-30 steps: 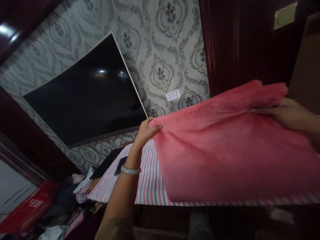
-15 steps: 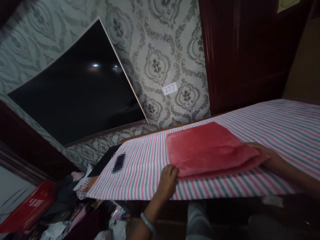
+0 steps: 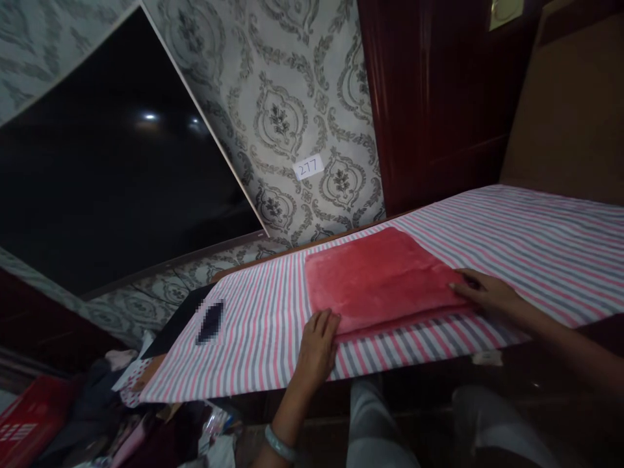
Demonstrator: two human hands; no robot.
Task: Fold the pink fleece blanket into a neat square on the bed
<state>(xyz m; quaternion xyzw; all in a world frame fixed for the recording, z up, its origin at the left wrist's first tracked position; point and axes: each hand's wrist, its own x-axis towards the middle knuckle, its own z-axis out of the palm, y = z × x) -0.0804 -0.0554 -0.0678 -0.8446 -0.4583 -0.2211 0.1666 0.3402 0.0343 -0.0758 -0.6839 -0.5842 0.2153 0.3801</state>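
A folded red plush cloth [image 3: 375, 276] lies flat on a table spread with a pink, grey and white striped cloth [image 3: 258, 325]. At its near left corner is my left hand [image 3: 316, 344], fingers bent together over the edge, with a bangle on the wrist. My right hand [image 3: 487, 296] grips the near right corner between thumb and fingers. Layers of the fold show along the near edge. The undersides of the fingertips are hidden.
A blurred-out dark object [image 3: 211, 322] lies on the striped cloth at left. Behind the table a large black television [image 3: 121, 156] leans by the wall, with a paper label [image 3: 309, 167] nearby. A red basket [image 3: 34, 416] and piled clothes are at lower left.
My right hand has drawn the cloth's right corner in, and the near right part now lies flatter and squarer. My left hand stays at the left corner. The whole view has shifted.
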